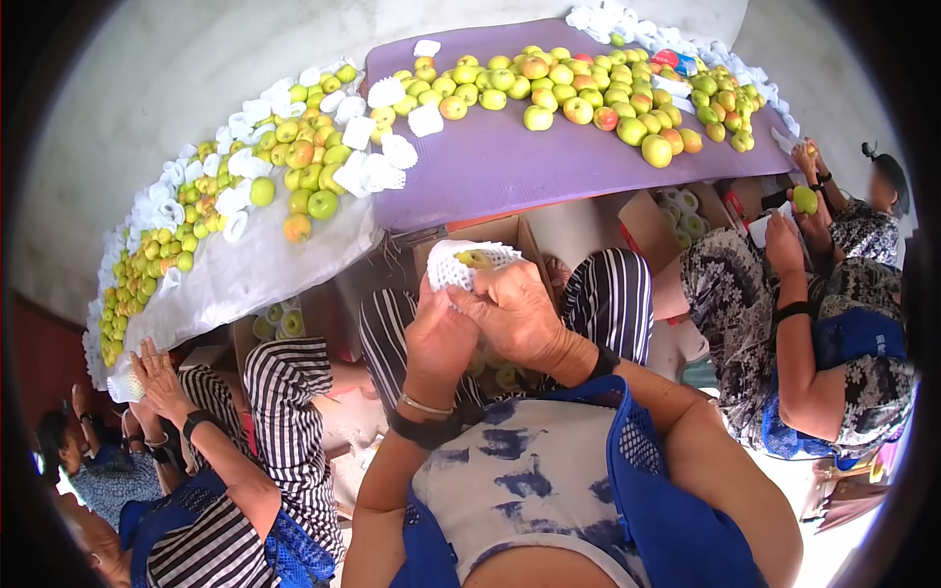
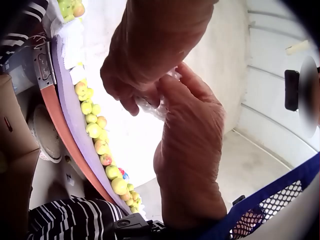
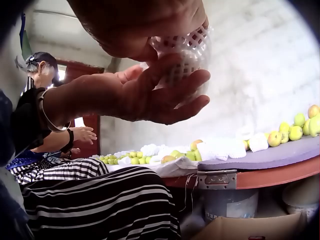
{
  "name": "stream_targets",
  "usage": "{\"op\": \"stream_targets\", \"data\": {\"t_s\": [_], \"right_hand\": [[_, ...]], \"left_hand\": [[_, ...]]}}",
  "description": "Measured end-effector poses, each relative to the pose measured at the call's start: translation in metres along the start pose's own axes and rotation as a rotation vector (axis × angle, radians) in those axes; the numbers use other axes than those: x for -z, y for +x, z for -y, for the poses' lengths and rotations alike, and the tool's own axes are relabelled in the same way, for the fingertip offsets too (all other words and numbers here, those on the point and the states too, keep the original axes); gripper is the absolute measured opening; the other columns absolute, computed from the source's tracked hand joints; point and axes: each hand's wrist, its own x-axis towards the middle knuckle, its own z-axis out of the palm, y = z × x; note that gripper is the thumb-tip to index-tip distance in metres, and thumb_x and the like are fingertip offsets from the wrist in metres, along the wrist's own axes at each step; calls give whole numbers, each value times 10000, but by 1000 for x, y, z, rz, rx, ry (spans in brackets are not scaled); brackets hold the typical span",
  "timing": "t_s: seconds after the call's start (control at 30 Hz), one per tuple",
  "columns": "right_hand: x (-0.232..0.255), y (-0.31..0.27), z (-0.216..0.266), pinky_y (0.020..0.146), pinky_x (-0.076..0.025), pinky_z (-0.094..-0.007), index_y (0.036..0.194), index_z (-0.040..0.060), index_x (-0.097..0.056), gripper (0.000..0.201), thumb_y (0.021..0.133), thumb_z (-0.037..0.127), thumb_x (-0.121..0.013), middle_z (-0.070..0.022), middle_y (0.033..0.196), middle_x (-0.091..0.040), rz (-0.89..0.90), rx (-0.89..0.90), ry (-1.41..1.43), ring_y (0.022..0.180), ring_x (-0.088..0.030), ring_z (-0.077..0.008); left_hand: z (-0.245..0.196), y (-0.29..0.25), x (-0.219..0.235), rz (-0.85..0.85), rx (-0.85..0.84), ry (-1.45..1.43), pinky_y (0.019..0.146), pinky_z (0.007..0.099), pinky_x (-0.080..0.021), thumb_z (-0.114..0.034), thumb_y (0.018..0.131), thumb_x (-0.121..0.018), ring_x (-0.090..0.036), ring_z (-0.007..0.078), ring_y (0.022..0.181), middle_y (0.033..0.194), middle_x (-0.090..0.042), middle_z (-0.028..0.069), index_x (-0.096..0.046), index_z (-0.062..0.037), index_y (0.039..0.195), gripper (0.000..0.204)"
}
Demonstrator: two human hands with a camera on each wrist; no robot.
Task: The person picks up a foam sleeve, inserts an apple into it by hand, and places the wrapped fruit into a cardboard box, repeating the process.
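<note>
Both my hands hold one apple (image 1: 474, 259) wrapped in a white foam net sleeve (image 1: 461, 265) above my lap. My left hand (image 1: 438, 338) cups it from below and the left, fingers curled around the net (image 3: 187, 65). My right hand (image 1: 515, 312) grips it from the right and top, fingers pinching the net's edge (image 2: 155, 106). Only a small yellow-green patch of the apple shows through the sleeve's opening.
A long table with a purple mat (image 1: 510, 157) and white cloth (image 1: 245, 274) carries several loose apples (image 1: 578, 88) and foam sleeves (image 1: 377, 162). Open cardboard boxes (image 1: 637, 220) stand under it. People sit on both sides: a striped sleeve (image 1: 284, 412) left, a floral one (image 1: 745, 294) right.
</note>
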Motion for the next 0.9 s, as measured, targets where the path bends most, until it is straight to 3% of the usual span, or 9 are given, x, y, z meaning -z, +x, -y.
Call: {"op": "stream_targets", "data": {"t_s": [0.07, 0.13, 0.27, 0.37, 0.53, 0.63, 0.67, 0.77, 0.9], "right_hand": [[3, 2, 6, 748, -389, -391, 894, 61, -659, 204, 692, 93, -659, -61, 881, -519, -209, 297, -146, 846, -504, -256], [13, 2, 9, 761, -392, -391, 871, 57, -650, 188, 687, 89, -668, -69, 882, -526, -206, 276, -33, 849, -512, -263], [18, -1, 11, 764, -412, -384, 836, 48, -628, 162, 681, 59, -674, -92, 861, -543, -282, 199, 214, 818, -534, -279], [20, -6, 11, 745, -435, -374, 811, 36, -599, 126, 700, 31, -658, -103, 829, -551, -336, 4, 381, 781, -546, -291], [24, -4, 11, 644, -415, -262, 741, 35, -452, 239, 684, -31, -674, -71, 739, -479, -381, -303, 561, 713, -479, -143], [33, 4, 17, 640, -419, -263, 780, 36, -485, 229, 678, -34, -677, -72, 800, -476, -390, -347, 403, 720, -471, -149], [38, 7, 22, 679, -426, -289, 885, 35, -541, 269, 665, -30, -681, -73, 857, -477, -364, -355, 382, 738, -479, -187], [37, 8, 12, 721, -429, -332, 989, 38, -574, 336, 667, -12, -657, -82, 878, -489, -344, -118, 99, 762, -497, -241], [40, 12, 8, 742, -427, -371, 1012, 40, -585, 340, 674, 44, -626, -112, 895, -526, -200, 71, -211, 835, -530, -287]], "left_hand": [[0, 1, -2, -45, -29, 101, 1058, 443, -264, -289, 893, -497, -399, 290, 1221, 1307, -428, 139, -338, -3, 1307, 527], [4, 2, -3, -29, -14, -61, 1056, 444, -268, -274, 902, -483, -399, 290, 1221, 1306, -428, 144, -335, -1, 1308, 511], [4, -1, 1, 65, -6, -204, 1061, 444, -268, -257, 924, -449, -385, 292, 1237, 1326, -418, 135, -334, -12, 1318, 479], [6, -1, -1, 101, -3, -218, 1071, 441, -259, -245, 923, -452, -367, 283, 1256, 1343, -412, 115, -337, -24, 1326, 473], [6, -4, -8, 87, -20, -96, 1077, 452, -245, -212, 903, -484, -363, 286, 1257, 1335, -404, 132, -320, -14, 1330, 499], [7, -7, -7, 58, -50, -39, 1071, 462, -256, -171, 884, -508, -371, 301, 1249, 1323, -408, 143, -316, -8, 1328, 511], [6, -6, -6, 63, -61, -22, 1070, 464, -257, -167, 884, -508, -371, 304, 1249, 1324, -406, 143, -316, -7, 1329, 510], [7, -6, -4, 58, -70, 20, 1067, 465, -263, -160, 889, -498, -372, 304, 1249, 1325, -400, 147, -313, -7, 1330, 503], [9, -5, -6, 50, -5, 11, 1064, 462, -272, -178, 913, -466, -373, 296, 1251, 1326, -394, 152, -306, -9, 1334, 481]]}}
